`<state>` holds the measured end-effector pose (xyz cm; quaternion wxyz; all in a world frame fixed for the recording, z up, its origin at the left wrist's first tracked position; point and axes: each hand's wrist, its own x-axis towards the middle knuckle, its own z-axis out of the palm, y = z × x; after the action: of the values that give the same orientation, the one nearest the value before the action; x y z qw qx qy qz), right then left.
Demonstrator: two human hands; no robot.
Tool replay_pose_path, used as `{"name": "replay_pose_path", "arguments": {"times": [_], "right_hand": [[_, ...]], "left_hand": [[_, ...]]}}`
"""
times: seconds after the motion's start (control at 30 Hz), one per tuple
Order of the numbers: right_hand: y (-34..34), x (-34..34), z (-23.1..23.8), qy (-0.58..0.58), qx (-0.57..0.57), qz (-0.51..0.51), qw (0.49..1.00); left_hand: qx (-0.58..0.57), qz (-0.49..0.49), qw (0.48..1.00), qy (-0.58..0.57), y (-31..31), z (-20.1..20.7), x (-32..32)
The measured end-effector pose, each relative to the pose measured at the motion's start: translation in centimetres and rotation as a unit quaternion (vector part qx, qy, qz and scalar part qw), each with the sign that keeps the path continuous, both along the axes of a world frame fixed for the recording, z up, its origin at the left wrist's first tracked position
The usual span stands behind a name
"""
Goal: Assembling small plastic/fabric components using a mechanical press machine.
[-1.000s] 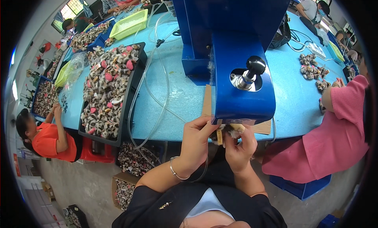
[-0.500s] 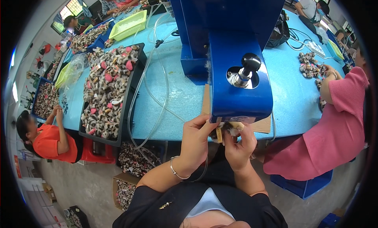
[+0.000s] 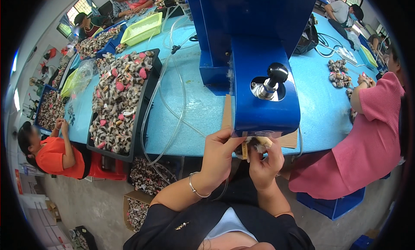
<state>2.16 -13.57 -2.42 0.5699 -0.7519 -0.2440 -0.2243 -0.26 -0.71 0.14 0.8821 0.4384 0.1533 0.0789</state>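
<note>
Under the front head of a blue bench press (image 3: 264,114) with a black ball knob (image 3: 277,71), both my hands meet at the table's near edge. My right hand (image 3: 266,166) pinches a small furry piece (image 3: 258,145), white and dark, with a cream patch. A narrow yellow strip (image 3: 245,151) stands at its left side. My left hand (image 3: 218,157), with a bangle at the wrist, has its thumb and fingers closed at that strip. The press head hides part of the fingertips, so what the left fingers grip shows only partly.
A black tray (image 3: 152,75) heaped with furry pieces and pink bits stands left on the blue table (image 3: 199,142). Clear tubing (image 3: 183,99) loops between tray and press. Cardboard (image 3: 288,140) lies under the press. People in orange (image 3: 58,156) and pink (image 3: 346,155) sit either side.
The furry piece and the yellow strip have turned slightly and shifted a little to the right, with more of the pale fur showing. Both my hands keep their closed hold.
</note>
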Motion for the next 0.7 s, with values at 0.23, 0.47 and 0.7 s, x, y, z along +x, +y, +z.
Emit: {"name": "replay_pose_path", "arguments": {"times": [0.23,0.47,0.7], "right_hand": [[-0.1,-0.1,-0.4,-0.008,0.004,-0.013,1.0],[0.0,0.0,-0.5,-0.005,0.018,-0.017,1.0],[0.3,0.6,-0.4,-0.007,0.026,-0.014,1.0]], "left_hand": [[0.005,-0.009,1.0,-0.017,-0.2,0.2,0.4],[0.011,-0.01,0.999,-0.032,-0.3,0.2,0.8],[0.009,0.002,0.999,-0.035,-0.1,0.0,1.3]]}}
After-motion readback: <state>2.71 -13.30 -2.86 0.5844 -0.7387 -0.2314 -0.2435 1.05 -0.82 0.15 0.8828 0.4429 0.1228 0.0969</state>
